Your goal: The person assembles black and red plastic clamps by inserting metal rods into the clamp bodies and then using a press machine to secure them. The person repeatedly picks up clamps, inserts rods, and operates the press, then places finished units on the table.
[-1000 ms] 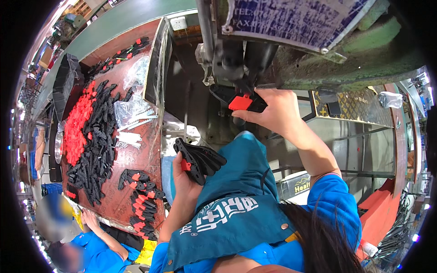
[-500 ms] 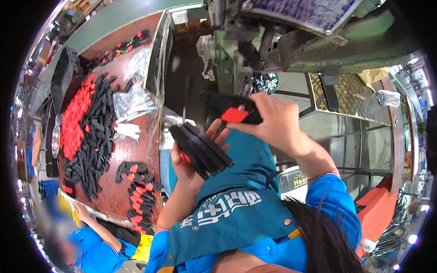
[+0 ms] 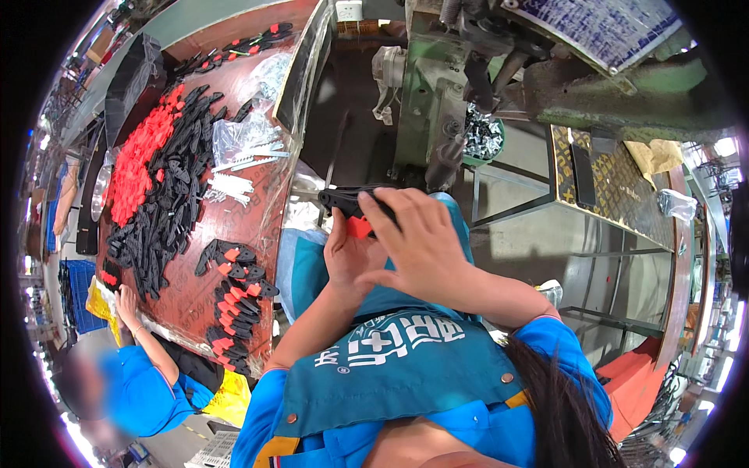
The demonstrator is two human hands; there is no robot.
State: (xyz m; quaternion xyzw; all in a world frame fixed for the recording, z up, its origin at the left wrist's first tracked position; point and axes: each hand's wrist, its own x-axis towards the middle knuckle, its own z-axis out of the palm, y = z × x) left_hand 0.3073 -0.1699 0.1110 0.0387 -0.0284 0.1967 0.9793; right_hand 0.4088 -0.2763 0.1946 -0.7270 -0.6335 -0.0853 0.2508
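Observation:
My left hand (image 3: 349,261) is closed around black plastic handle-like parts (image 3: 341,200) with a red piece (image 3: 359,228) showing among them, held over my lap. My right hand (image 3: 417,238) lies across these parts with its fingers stretched out and its thumb apart. It touches them from the right and covers most of them, so how many there are is hidden.
On the red-brown table (image 3: 257,204) to the left are a heap of red pieces (image 3: 144,168), black parts (image 3: 168,226), white strips (image 3: 231,187) and a row of black-and-red parts (image 3: 234,300). A green machine (image 3: 429,101) stands ahead. A co-worker (image 3: 148,390) sits lower left.
The black part with red that my right hand gripped has come to the other black parts in my left hand. My right hand has moved left, its fingers now stretched over them.

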